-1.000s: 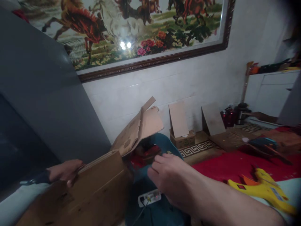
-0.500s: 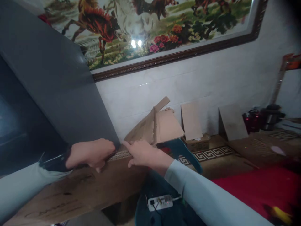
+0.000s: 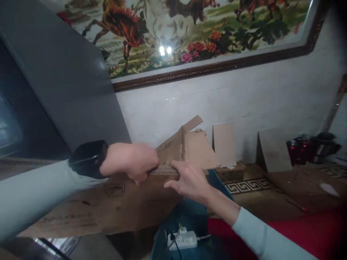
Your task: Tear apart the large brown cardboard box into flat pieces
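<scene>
A long brown cardboard sheet with dark print runs across the lower left, its corrugated top edge showing between my hands. My left hand, with a black band at the wrist, is closed over that edge, its fingers slightly blurred. To its right, my right hand grips the same edge, thumb in front and fingers behind. Just behind my hands, a cardboard box with raised flaps stands against the wall.
A white power strip with cables lies on a teal chair. Red cloth covers the lower right. Cardboard pieces and dark red flasks stand along the wall. A grey cabinet rises at left; a framed horse picture hangs above.
Both hands have moved right along the cardboard edge, and the right hand now grips it with its index finger no longer stretched out. The view has shifted slightly.
</scene>
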Available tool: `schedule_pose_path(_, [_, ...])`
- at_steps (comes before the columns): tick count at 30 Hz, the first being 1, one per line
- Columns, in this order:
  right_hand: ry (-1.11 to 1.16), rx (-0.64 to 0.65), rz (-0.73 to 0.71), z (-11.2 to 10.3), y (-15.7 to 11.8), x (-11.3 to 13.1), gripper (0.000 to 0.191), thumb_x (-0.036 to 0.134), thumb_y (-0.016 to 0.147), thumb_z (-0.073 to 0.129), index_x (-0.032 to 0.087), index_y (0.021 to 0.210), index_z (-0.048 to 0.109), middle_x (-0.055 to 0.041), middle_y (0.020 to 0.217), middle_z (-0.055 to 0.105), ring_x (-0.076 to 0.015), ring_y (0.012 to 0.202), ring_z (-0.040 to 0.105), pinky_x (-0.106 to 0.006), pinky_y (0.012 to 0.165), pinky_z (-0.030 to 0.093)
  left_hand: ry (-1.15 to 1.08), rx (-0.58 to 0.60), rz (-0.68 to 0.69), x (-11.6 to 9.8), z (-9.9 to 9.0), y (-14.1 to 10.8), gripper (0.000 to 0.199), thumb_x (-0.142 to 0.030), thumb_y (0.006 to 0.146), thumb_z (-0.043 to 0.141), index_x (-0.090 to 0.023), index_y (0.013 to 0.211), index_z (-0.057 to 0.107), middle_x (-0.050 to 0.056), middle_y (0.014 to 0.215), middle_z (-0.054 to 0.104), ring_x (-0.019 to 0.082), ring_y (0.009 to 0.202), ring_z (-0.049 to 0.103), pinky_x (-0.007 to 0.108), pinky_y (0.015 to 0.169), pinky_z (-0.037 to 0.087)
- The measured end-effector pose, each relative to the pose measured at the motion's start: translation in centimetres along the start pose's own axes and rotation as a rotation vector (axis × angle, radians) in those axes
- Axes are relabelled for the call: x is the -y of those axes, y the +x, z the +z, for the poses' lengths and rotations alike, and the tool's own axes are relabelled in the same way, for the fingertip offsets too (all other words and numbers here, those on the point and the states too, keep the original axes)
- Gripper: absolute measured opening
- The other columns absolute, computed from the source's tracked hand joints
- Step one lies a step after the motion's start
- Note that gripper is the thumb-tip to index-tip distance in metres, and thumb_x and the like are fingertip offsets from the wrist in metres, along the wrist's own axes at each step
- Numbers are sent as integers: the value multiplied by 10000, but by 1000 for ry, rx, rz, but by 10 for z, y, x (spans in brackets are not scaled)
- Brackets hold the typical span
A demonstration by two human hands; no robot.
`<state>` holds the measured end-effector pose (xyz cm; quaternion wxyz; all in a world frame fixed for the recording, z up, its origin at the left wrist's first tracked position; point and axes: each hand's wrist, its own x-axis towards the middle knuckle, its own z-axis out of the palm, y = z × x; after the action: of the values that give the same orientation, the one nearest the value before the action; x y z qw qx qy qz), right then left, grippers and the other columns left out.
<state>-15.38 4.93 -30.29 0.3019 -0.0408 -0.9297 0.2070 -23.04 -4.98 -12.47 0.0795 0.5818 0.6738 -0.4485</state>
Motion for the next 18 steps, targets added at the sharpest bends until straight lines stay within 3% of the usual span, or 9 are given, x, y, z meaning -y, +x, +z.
schedule_pose_path(4, [-10, -172, 52, -30, -19, -13, 430, 495, 728, 876, 186, 948, 676, -68, 846, 734, -297, 819, 684, -314, 671, 420, 126, -71, 41, -18, -44, -7, 143, -230, 755, 816, -118, 755, 726, 73, 733, 687, 221, 644, 605, 341, 542, 382])
schedule_pose_path(10, [-15, -345, 158, -93, -58, -21, 432, 424, 650, 936, 183, 937, 720, -40, 772, 721, -260, 702, 664, -305, 613, 433, 314, -183, 167, -48, -106, -20, 311, -314, 811, 824, -121, 1032, 721, 64, 927, 699, 225, 792, 607, 343, 624, 377])
schedule_pose_path(13, [1, -384, 200, -122, -75, -16, 481, 458, 631, 941, 173, 961, 738, -39, 756, 711, -249, 689, 656, -303, 610, 436, 358, -235, 238, -60, -128, -30, 344, -327, 797, 842, -118, 1038, 714, 43, 913, 673, 202, 803, 591, 310, 652, 387])
schedule_pose_path(18, [-9, -431, 215, -160, -89, -2, 492, 496, 636, 926, 181, 969, 748, -13, 729, 686, -233, 700, 643, -288, 610, 412, 319, -322, 258, -64, -150, -51, 324, -346, 748, 881, -162, 935, 691, -35, 715, 553, 149, 647, 525, 264, 579, 356])
